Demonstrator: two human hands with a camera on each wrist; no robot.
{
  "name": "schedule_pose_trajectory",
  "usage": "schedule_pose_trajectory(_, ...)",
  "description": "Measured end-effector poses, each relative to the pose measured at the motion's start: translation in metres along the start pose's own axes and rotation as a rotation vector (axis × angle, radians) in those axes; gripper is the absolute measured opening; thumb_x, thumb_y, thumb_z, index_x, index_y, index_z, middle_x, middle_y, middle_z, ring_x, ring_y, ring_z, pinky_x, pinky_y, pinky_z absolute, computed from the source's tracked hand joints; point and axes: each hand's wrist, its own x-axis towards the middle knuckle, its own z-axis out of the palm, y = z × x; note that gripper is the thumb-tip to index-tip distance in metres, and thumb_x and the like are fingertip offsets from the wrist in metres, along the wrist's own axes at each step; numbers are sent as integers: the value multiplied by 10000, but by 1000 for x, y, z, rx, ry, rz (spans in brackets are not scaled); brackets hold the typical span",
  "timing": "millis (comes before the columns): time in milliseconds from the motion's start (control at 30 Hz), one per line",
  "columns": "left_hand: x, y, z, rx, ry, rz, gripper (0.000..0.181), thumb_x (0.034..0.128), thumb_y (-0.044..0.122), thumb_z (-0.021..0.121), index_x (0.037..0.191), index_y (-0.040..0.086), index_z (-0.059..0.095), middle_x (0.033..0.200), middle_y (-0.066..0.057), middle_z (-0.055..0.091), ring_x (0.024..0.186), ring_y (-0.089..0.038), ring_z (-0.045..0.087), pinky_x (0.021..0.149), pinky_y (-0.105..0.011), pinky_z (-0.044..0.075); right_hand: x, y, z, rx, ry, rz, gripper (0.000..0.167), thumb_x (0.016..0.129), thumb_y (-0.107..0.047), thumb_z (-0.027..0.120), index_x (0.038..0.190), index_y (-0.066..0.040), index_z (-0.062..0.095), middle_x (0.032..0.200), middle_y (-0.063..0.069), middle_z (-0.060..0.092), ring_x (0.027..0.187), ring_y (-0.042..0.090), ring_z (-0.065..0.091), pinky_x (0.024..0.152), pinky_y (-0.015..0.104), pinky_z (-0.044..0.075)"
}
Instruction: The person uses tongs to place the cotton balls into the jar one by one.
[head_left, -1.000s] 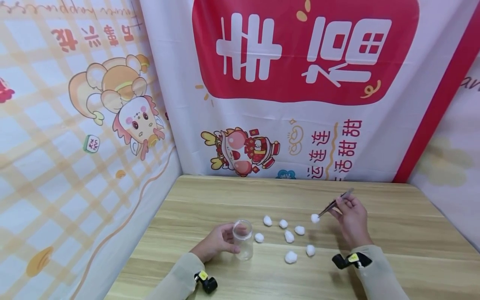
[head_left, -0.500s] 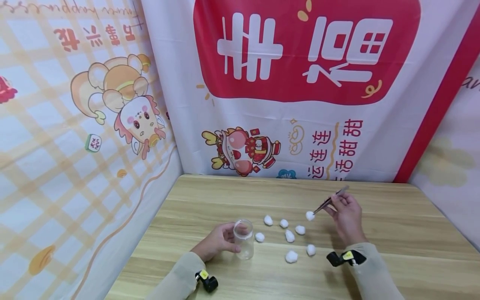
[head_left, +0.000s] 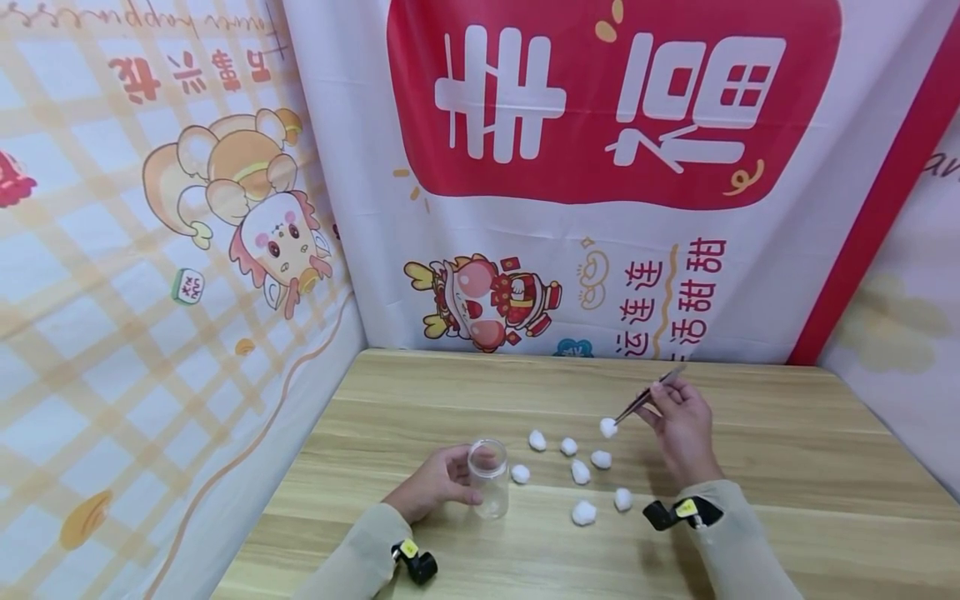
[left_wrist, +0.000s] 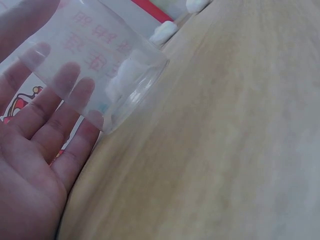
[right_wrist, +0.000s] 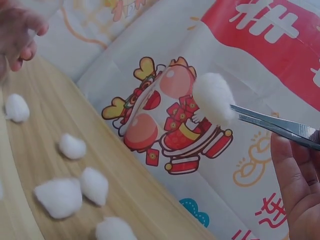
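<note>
My left hand (head_left: 437, 485) holds a clear, open-topped jar (head_left: 491, 492) upright on the table, fingers and thumb curled round its side. In the left wrist view a white shape shows through the jar wall (left_wrist: 95, 60); whether it lies inside or behind cannot be told. Metal tweezers (right_wrist: 280, 125) are pinched in my right hand (head_left: 684, 429). Their tips grip a white cotton ball (right_wrist: 215, 97), held up above the table. Several more cotton balls, such as one near the jar (head_left: 520, 474) and a larger one (head_left: 583, 512), lie loose between the two hands.
The wooden table (head_left: 405, 400) meets a printed cloth wall (head_left: 465, 225) at the back. Another patterned cloth (head_left: 247, 358) borders the left side. Each wrist carries a small black camera, the right one (head_left: 663, 515) hanging close over the table.
My right hand has moved leftward, carrying the tweezers and the gripped cotton ball nearer the jar. The left hand and jar have stayed in place, and the loose cotton balls lie as before.
</note>
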Motion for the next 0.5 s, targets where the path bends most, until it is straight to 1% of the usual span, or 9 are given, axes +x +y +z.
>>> schedule_pose_trajectory(233,0,0,0,-2,-2,4,619,769,-26,776,1340,40,547,1384,-107,536,1264,-267,500,1042,-348,409,-1,0,8,7,23,34,181,942,-30,607,1088,-29,500,914,51,592,842,184,640,768,340,577)
schedule_pose_trajectory(500,0,1,0,13,9,-5,633,757,-4,794,1339,43,549,1366,-103,553,1254,-262,511,1042,-353,411,-2,3,14,-8,-7,12,175,946,-46,606,1088,-30,504,922,61,596,826,171,643,782,350,573)
